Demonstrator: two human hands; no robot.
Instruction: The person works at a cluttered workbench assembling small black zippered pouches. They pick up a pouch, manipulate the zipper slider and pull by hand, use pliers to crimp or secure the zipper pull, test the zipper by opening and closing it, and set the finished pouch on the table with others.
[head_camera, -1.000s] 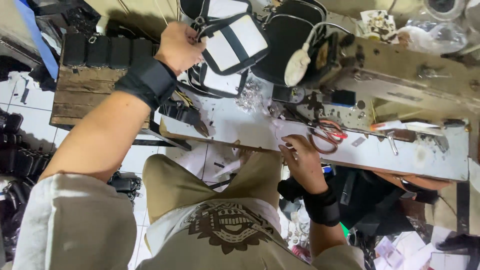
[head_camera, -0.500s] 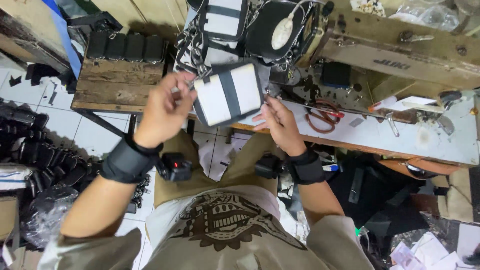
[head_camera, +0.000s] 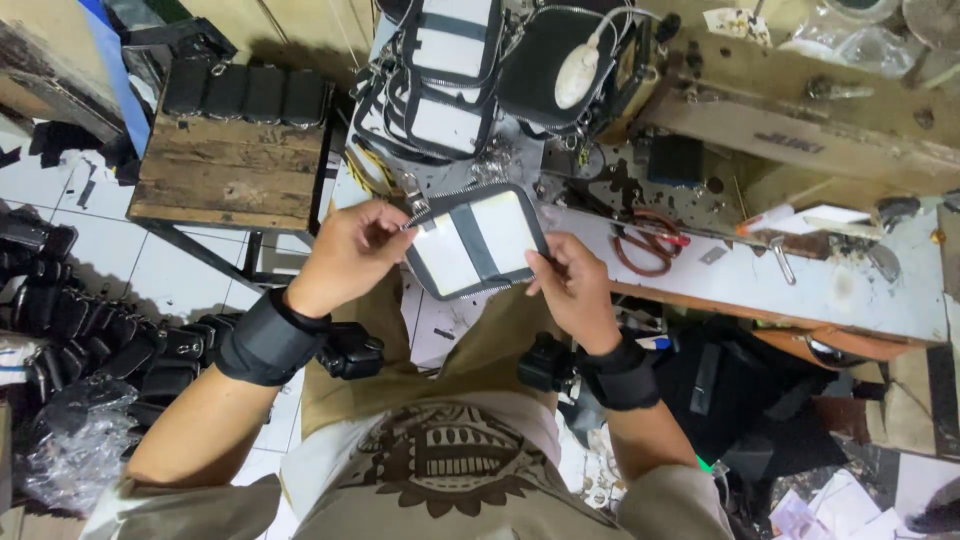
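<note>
1. Centrally, a black-and-white pouch (head_camera: 475, 242) is held up, near the worktop (head_camera: 800, 285) edge.
2. Left hand (head_camera: 350, 255) pinches its zipper corner.
3. Right hand (head_camera: 575, 290) pinches its right edge, wrist bent.

A small pouch (head_camera: 478, 243) sits between the left hand (head_camera: 352, 250) and the right hand (head_camera: 572, 285), above the near edge of the desk (head_camera: 800, 285). Scissors (head_camera: 645, 242) lie on the desk right of the pouch. More pouches (head_camera: 440, 80) are piled farther back. A wooden bench (head_camera: 225, 175) stands to the left.
</note>
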